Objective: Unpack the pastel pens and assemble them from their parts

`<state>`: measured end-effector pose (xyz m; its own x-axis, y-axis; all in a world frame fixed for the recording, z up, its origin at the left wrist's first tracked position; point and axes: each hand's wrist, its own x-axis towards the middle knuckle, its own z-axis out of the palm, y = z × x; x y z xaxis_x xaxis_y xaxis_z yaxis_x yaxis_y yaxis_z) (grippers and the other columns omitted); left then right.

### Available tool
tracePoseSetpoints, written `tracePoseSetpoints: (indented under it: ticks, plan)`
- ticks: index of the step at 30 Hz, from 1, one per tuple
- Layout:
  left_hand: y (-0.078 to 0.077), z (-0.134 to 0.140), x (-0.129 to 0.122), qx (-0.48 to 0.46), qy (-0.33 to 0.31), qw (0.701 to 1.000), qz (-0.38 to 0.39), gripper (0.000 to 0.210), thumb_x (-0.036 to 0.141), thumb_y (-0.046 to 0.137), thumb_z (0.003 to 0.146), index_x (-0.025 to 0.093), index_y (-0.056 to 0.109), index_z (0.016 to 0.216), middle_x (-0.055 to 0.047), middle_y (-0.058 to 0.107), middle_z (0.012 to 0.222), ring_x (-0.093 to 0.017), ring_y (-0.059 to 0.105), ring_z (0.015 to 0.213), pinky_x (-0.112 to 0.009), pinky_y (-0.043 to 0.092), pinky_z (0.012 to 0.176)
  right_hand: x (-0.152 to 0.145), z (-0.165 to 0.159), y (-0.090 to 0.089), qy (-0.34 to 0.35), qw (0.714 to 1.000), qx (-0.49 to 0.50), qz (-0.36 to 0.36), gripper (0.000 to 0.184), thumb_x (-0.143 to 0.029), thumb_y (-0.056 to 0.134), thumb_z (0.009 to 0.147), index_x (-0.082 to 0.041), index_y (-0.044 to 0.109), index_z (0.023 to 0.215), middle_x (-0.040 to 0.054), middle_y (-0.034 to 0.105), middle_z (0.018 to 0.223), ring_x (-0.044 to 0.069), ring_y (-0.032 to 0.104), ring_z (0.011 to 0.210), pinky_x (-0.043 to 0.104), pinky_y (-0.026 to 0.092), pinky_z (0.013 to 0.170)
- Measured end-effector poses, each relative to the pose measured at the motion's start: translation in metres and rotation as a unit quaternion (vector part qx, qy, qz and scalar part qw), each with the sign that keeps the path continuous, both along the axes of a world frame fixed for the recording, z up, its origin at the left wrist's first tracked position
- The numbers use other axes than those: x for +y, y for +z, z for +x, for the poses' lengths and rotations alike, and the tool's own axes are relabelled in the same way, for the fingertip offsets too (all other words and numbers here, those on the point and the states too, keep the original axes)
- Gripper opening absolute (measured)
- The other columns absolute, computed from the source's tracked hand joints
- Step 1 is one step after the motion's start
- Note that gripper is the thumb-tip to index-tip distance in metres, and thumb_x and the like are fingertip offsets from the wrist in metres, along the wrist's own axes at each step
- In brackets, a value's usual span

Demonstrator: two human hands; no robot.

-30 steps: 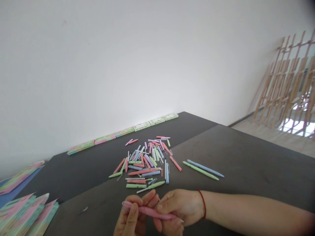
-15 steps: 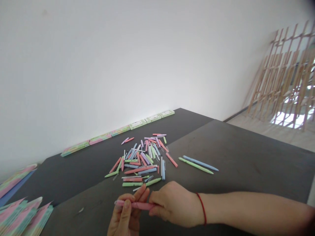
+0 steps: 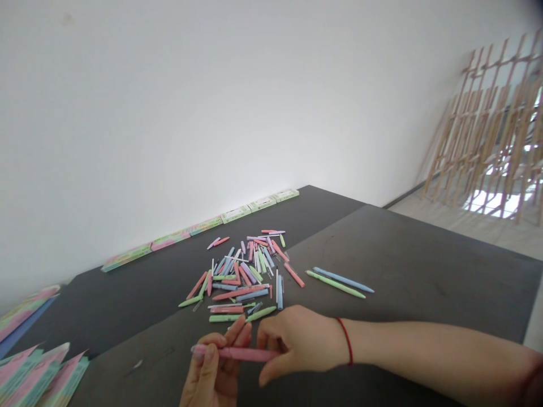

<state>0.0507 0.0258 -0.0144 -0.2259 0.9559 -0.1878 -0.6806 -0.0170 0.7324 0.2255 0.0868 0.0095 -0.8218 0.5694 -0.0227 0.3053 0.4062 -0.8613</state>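
Note:
A pink pen [image 3: 250, 354] lies nearly level across the front of the table, its clear end to the left. My left hand [image 3: 212, 367] pinches it near that end between thumb and fingers. Around the pen's right end is my right hand [image 3: 299, 342], wearing a red cord; its thumb is spread away from the fingers, and the pen's tip is partly hidden there. Just beyond both hands, a green pen barrel [image 3: 227, 318] and a green tapered piece [image 3: 261, 313] rest at the near edge of a pile of pen parts [image 3: 241, 277].
Right of the pile lie a green pen [image 3: 335, 284] and a blue pen [image 3: 343, 279], side by side. Flat boxes [image 3: 235, 213] line the wall edge. Pastel packets [image 3: 55, 373] stand at the near left. Wooden racks [image 3: 487, 130] lean beyond the table on the right.
My right hand's grip on the pink pen has loosened, with the thumb dropping away and more of the barrel showing. My left hand keeps its pinch. The view has shifted slightly.

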Motion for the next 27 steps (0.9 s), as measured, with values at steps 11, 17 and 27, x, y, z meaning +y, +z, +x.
tracePoseSetpoints:
  ticks: [11, 17, 27]
  plan:
    - [0.0, -0.006, 0.001, 0.048, -0.012, 0.999, 0.02, 0.029, 0.041, 0.08, 0.061, 0.021, 0.062, 0.073, -0.004, 0.076, 0.093, -0.024, 0.07, 0.09, -0.032, 0.057, 0.079, 0.002, -0.006, -0.013, 0.061, 0.949, 0.117, -0.286, 0.029, -0.041, 0.054, 0.082, -0.013, 0.056, 0.076, -0.0033, 0.054, 0.053, 0.009, 0.051, 0.048, 0.021, 0.038, 0.053]
    - [0.001, -0.001, 0.001, 0.052, -0.015, 0.998, 0.032, 0.027, 0.045, 0.074, 0.067, 0.022, 0.06, 0.07, -0.002, 0.076, 0.086, -0.023, 0.071, 0.086, -0.032, 0.057, 0.078, 0.01, -0.015, -0.03, 0.156, 0.845, 0.16, -0.486, 0.035, -0.045, 0.06, 0.075, -0.01, 0.057, 0.076, -0.0021, 0.054, 0.048, 0.011, 0.053, 0.044, 0.024, 0.044, 0.049]
    - [-0.042, -0.024, 0.038, 0.234, 0.016, 0.971, 0.05, 0.051, 0.054, 0.074, 0.06, 0.023, 0.06, 0.097, -0.009, 0.07, 0.105, -0.033, 0.063, 0.102, -0.039, 0.058, 0.07, 0.012, 0.032, 0.022, -0.082, 0.984, -0.115, 0.107, 0.025, -0.031, 0.047, 0.088, -0.017, 0.059, 0.072, -0.0016, 0.062, 0.061, 0.01, 0.056, 0.06, 0.019, 0.036, 0.057]
